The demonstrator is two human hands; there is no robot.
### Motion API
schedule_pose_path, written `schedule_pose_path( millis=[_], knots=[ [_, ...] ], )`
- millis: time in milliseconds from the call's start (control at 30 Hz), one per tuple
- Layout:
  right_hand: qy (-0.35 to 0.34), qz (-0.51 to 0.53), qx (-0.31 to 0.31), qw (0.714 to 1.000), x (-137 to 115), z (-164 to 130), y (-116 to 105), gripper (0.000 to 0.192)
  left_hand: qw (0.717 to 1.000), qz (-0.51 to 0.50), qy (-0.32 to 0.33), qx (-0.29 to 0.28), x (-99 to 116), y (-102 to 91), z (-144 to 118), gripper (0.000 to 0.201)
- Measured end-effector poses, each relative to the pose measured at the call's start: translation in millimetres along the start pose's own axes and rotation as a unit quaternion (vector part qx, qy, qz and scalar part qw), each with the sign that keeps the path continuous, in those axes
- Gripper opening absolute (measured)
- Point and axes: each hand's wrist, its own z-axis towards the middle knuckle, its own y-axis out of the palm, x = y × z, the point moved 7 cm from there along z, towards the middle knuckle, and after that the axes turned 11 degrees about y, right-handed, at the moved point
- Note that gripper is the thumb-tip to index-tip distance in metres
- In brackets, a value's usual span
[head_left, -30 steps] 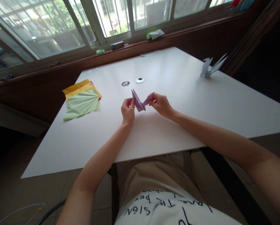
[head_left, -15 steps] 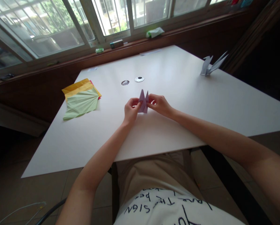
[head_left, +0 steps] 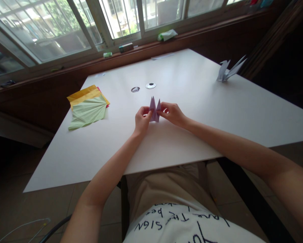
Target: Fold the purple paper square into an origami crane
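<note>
A small folded purple origami paper [head_left: 153, 110] with pointed tips stands upright over the near middle of the white table [head_left: 181, 141]. My left hand [head_left: 142, 118] pinches its left side, thumb in front. From the other side, my right hand [head_left: 173, 113] grips the right-hand point between thumb and fingers. A gap shows between the left tips and the right one. The fingers behind the paper are partly hidden.
Green creased paper [head_left: 87, 113] lies over orange sheets [head_left: 81, 94] at the left. Two round discs, one dark [head_left: 135, 89] and one white [head_left: 150, 85], lie beyond my hands. A grey-white paper crane [head_left: 224, 72] stands near the right edge. Small packets line the windowsill [head_left: 141, 45].
The purple paper's left part has tilted slightly left, and its tips stand a little farther apart from the right point. Both hands have barely moved.
</note>
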Motion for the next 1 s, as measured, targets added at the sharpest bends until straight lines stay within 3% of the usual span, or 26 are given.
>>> schedule_pose_path(
  millis=[367,600,1000],
  knots=[
    [-0.004,-0.003,0.011,1.000,-2.4,0.1,-2.0,0.013,0.998,0.002,-0.005,-0.056,-1.6,5.7,-1.1,0.017],
    [-0.008,-0.012,0.009,1.000,0.8,1.0,-0.9,0.009,0.999,0.030,-0.006,-0.041,-1.2,2.4,0.3,0.013],
    [-0.009,-0.008,0.009,1.000,2.4,1.3,-0.8,0.007,0.997,0.033,-0.007,-0.063,-2.2,5.8,-0.1,0.012]
  ],
)
